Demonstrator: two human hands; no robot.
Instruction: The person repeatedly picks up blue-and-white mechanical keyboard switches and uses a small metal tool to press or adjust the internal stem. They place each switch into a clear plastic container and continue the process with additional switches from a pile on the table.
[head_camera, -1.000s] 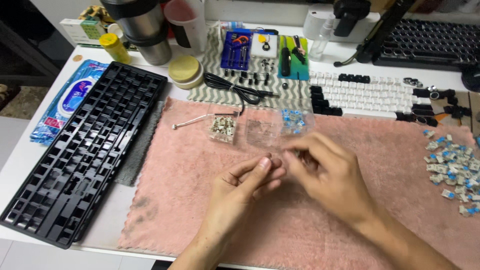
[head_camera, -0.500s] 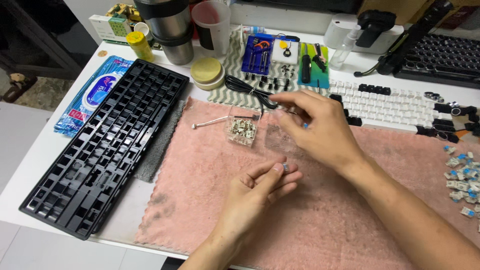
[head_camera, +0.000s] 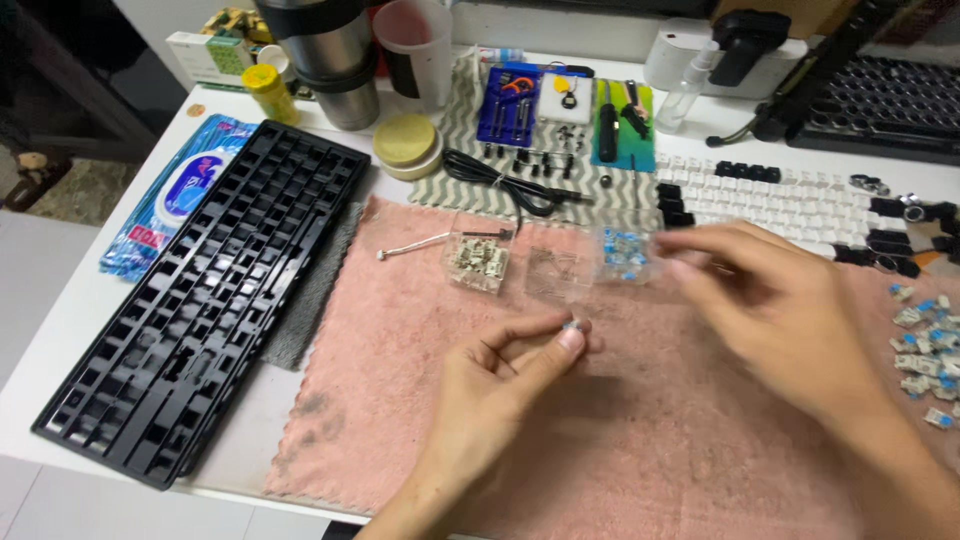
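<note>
My left hand (head_camera: 495, 385) rests over the pink towel (head_camera: 400, 440) and pinches a small keyboard switch part (head_camera: 572, 328) between thumb and forefinger. My right hand (head_camera: 790, 315) is blurred with motion; its fingertips sit just right of a small clear box of blue parts (head_camera: 622, 252). Whether those fingers hold anything is too blurred to tell. Two more clear boxes lie on the towel, one with pale parts (head_camera: 477, 262) and one that looks nearly empty (head_camera: 555, 272).
A black keyboard case (head_camera: 200, 300) lies at the left beside a blue wipes pack (head_camera: 170, 200). Loose blue-and-white switches (head_camera: 925, 345) pile at the right. Behind the towel are white and black keycaps (head_camera: 780, 200), a black cable (head_camera: 500, 180), a tool kit (head_camera: 520, 105), cups (head_camera: 330, 60) and a round tin (head_camera: 407, 145).
My right hand drew back from the far boxes and swung right, now beside the box of blue parts. My left hand still pinches the small part. The view shifted slightly.
</note>
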